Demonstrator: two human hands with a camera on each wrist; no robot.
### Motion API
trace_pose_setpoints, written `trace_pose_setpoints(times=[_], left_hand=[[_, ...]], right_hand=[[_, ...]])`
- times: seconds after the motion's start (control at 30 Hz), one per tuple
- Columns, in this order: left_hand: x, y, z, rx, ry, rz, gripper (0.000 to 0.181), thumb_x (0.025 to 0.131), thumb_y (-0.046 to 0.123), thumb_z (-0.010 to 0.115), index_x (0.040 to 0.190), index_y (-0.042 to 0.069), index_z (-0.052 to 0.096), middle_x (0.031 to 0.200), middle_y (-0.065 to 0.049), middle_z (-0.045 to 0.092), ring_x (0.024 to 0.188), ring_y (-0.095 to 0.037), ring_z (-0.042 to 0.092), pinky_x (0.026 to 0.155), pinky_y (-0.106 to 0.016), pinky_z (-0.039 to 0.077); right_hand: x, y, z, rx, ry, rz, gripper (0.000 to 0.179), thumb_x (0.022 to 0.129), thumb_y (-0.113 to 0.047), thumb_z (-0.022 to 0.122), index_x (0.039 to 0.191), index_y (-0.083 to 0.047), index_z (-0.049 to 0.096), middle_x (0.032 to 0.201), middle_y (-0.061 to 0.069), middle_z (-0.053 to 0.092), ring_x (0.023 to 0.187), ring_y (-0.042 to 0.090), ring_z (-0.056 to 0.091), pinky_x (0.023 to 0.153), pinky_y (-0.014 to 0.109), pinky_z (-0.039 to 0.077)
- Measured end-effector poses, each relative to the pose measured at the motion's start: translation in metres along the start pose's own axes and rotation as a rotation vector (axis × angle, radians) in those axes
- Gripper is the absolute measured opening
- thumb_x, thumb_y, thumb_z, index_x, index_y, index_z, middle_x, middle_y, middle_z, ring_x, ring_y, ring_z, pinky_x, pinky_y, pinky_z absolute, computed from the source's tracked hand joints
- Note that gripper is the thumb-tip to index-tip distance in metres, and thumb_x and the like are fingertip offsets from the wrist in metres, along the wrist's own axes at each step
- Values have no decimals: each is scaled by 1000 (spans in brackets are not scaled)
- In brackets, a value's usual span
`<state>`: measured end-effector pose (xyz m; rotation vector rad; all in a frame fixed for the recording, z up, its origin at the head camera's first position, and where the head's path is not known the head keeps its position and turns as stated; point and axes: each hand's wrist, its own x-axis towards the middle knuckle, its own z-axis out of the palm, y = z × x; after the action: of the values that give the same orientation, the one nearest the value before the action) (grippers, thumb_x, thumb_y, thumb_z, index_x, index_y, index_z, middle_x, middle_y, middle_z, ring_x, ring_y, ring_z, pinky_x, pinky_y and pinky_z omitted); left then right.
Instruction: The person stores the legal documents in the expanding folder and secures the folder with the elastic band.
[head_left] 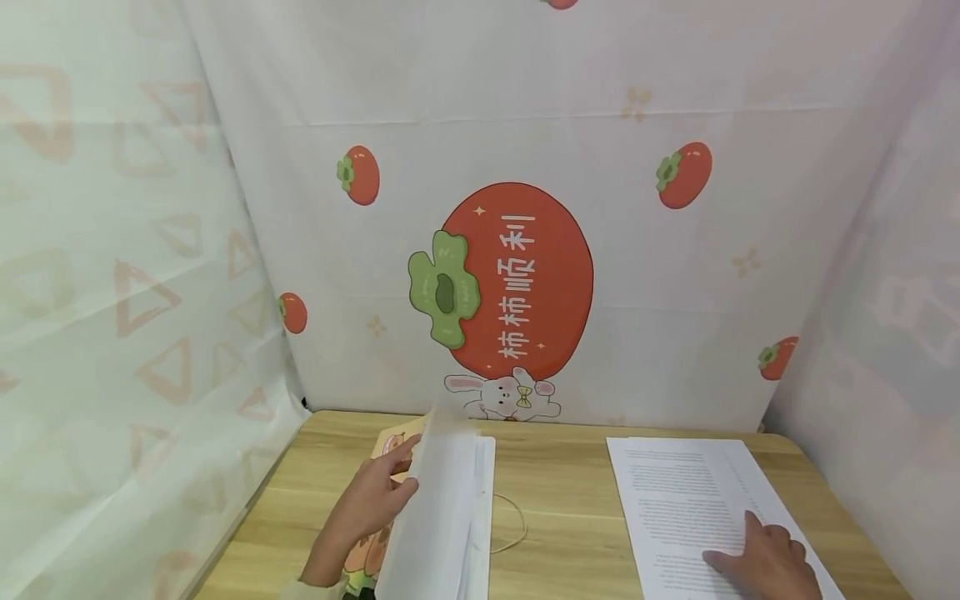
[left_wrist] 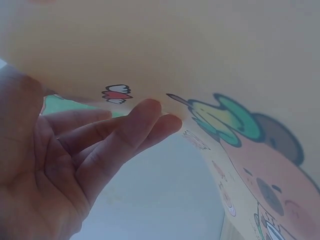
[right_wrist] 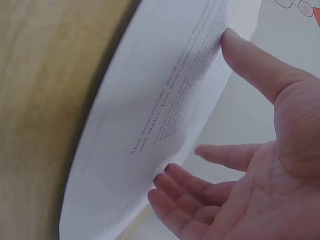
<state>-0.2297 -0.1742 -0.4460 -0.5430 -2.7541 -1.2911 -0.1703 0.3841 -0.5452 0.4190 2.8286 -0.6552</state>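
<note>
At the left of the table, a folder-like booklet (head_left: 361,554) has its yellow cartoon-printed cover raised on edge. In the head view its white inner side faces right. My left hand (head_left: 367,500) touches the yellow outer face, fingers extended; up close, the left wrist view shows the left hand (left_wrist: 75,165) with fingertips right at the printed cover (left_wrist: 150,50). White sheets (head_left: 482,508) lie beside the raised cover. To the right, my right hand (head_left: 772,562) rests on a stack of printed paper (head_left: 667,500), thumb and fingers spread. In the right wrist view, fingertips of the right hand (right_wrist: 250,180) meet the paper (right_wrist: 130,125).
A thin beige cord loop (head_left: 522,529) lies on the wooden table (head_left: 558,483), to the right of the booklet. White cloth with printed persimmons (head_left: 525,283) hangs behind the table, and patterned cloth (head_left: 127,333) encloses the sides.
</note>
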Motion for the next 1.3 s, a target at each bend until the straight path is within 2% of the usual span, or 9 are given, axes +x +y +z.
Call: trace_pose_setpoints(times=[0.13, 0.2, 0.23, 0.43, 0.53, 0.6, 0.93, 1.1, 1.3], left_hand=[[0, 1, -1, -9, 5, -17, 62, 93, 3, 60, 154, 3, 47, 125, -34, 63, 109, -36, 69, 51, -28, 49], [0, 1, -1, -1, 6, -20, 61, 93, 4, 60, 153, 1, 48, 125, -33, 64, 110, -35, 69, 56, -27, 52], [0, 0, -1, -8, 7, -21, 60, 93, 3, 60, 152, 1, 48, 134, -32, 59, 108, -35, 70, 57, -28, 53], [0, 0, 1, -5, 6, -29, 56, 94, 4, 60, 149, -4, 51, 131, -31, 62, 107, -35, 70, 61, -32, 57], [1, -1, 2, 9, 16, -27, 51, 94, 4, 60, 144, -6, 55, 131, -28, 63, 112, -35, 68, 74, -34, 59], [1, 0, 3, 4, 19, -21, 50, 93, 4, 61, 141, -8, 57, 129, -28, 64, 111, -36, 68, 75, -36, 60], [2, -1, 3, 6, 13, -12, 45, 96, 5, 60, 137, -14, 58, 127, -28, 65, 112, -35, 67, 76, -34, 60], [1, 0, 3, -4, 10, -16, 45, 96, 5, 59, 136, -15, 57, 127, -28, 65, 116, -37, 65, 75, -33, 60], [-1, -1, 3, -18, 14, -4, 45, 96, 5, 59, 137, -15, 57, 127, -28, 65, 113, -35, 67, 75, -33, 60]], right_hand=[[-2, -2, -2, 0, 13, -13, 128, 69, -73, 80, 136, 25, 33, 111, 50, 43, 103, 69, 45, 84, 74, 42], [-3, -3, -3, 0, 19, -13, 126, 69, -71, 81, 135, 26, 34, 109, 49, 45, 102, 68, 46, 83, 74, 43], [-3, -4, -3, 1, 21, -10, 125, 69, -69, 82, 134, 26, 34, 108, 48, 45, 102, 67, 47, 83, 74, 44], [-5, -8, -4, -16, 57, -11, 112, 70, -62, 85, 123, 27, 40, 98, 42, 52, 95, 62, 53, 78, 70, 48], [-4, -9, -4, -14, 74, -6, 103, 70, -58, 86, 115, 25, 46, 93, 37, 57, 90, 57, 56, 75, 67, 49], [-4, -10, -3, -7, 79, 4, 99, 70, -56, 87, 112, 24, 48, 92, 35, 58, 88, 54, 57, 73, 65, 50], [-8, -17, -1, 19, 70, 47, 93, 73, -50, 86, 118, 22, 51, 96, 38, 58, 88, 52, 59, 75, 66, 49], [-11, -18, -1, 49, 77, 78, 99, 72, -53, 86, 125, 21, 47, 98, 37, 55, 92, 57, 56, 76, 68, 48], [-11, -16, -1, 101, 74, 79, 100, 70, -58, 86, 124, 16, 46, 104, 41, 47, 98, 63, 49, 74, 69, 47]])
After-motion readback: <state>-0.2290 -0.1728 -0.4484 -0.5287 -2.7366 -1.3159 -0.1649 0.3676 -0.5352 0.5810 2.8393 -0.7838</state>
